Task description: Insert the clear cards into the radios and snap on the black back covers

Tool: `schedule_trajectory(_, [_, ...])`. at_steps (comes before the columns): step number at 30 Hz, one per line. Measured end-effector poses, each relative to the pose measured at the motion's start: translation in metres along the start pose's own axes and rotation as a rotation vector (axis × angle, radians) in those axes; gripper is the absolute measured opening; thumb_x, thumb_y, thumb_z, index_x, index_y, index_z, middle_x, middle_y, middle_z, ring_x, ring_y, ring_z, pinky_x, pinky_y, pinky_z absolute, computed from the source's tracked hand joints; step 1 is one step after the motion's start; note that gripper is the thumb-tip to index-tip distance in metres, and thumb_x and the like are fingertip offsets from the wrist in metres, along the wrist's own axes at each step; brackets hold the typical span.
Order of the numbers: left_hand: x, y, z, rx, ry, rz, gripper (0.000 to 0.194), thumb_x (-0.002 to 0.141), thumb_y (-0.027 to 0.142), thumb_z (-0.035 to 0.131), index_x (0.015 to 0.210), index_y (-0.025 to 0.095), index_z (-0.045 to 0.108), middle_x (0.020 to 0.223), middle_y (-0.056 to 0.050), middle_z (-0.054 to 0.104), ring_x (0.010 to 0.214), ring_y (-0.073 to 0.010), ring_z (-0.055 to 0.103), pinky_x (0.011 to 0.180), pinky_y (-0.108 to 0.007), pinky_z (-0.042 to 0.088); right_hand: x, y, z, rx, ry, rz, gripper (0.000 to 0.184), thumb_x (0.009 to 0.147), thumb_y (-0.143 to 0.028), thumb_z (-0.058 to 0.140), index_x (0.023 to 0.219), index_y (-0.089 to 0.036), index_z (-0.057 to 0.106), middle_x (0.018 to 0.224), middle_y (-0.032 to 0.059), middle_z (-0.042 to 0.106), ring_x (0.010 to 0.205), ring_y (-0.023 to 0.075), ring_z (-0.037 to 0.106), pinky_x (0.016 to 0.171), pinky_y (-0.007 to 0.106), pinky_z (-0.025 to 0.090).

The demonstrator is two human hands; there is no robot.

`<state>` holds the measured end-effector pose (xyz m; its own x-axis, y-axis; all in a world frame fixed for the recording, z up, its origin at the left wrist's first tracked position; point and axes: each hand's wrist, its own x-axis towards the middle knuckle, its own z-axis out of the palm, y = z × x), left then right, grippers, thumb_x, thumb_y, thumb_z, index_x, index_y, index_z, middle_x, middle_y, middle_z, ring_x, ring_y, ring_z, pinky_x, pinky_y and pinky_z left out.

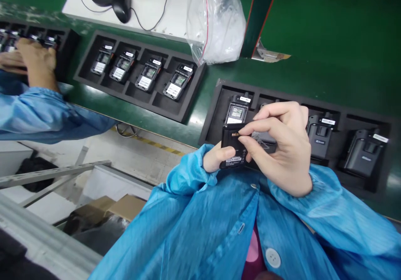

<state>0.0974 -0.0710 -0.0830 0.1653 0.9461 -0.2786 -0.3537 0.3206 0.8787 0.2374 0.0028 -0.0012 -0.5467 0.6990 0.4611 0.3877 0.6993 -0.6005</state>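
Note:
My left hand (219, 154) grips a black battery (232, 148) with gold contacts near its top edge and a printed label lower down; most of its fingers are hidden behind it. At the contacts, my right hand (282, 146) has thumb and fingertips pinched together; whatever they hold is too small to make out. Just beyond the battery, a handheld radio (239, 104) with its back bay uncovered lies in the near foam tray (216, 100). In the same tray, on the right, are a grey radio (320, 136) and another grey radio (361, 152) with backs covered.
Left of the near tray sits another foam tray (131, 88) with several uncovered radios. A co-worker's hand (37, 60) reaches over a third tray at far left. A clear plastic bag (219, 25) and a black mouse (121, 7) are at the back, by a white shelf (153, 4).

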Motion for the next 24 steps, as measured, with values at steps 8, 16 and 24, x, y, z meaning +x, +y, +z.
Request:
schedule_trajectory(8, [0.006,0.016,0.001,0.136,-0.243,0.134,0.053,0.083,0.069,0.052,0.084,0.018,0.06,0.079,-0.004,0.053,0.075,-0.0178,0.051,0.073,-0.034,0.046,0.007,0.012,-0.019,-0.044,-0.168,-0.112,0.005,0.091,-0.023,0.066,0.088,-0.022,0.063,0.099,0.0041,0.057,0.098,0.0195,0.055,0.093,0.041,0.038])
schedule_trajectory(16, [0.006,0.022,0.007,0.208,-0.281,0.154,0.048,0.088,0.063,0.052,0.075,0.017,0.055,0.076,-0.003,0.053,0.073,-0.015,0.047,0.069,-0.03,0.038,0.013,0.025,-0.034,-0.052,-0.37,-0.219,0.008,0.093,-0.016,0.058,0.085,-0.02,0.059,0.097,0.0047,0.057,0.098,0.0189,0.052,0.093,0.04,0.038])
schedule_trajectory(24, [0.004,0.026,0.014,0.128,-0.334,0.07,0.047,0.086,0.064,0.052,0.074,0.018,0.057,0.077,-0.003,0.052,0.074,-0.0161,0.046,0.072,-0.032,0.038,0.006,0.029,-0.034,0.042,-0.329,-0.207,0.009,0.089,-0.014,0.054,0.083,-0.02,0.05,0.095,0.0041,0.055,0.097,0.0196,0.054,0.091,0.041,0.039])
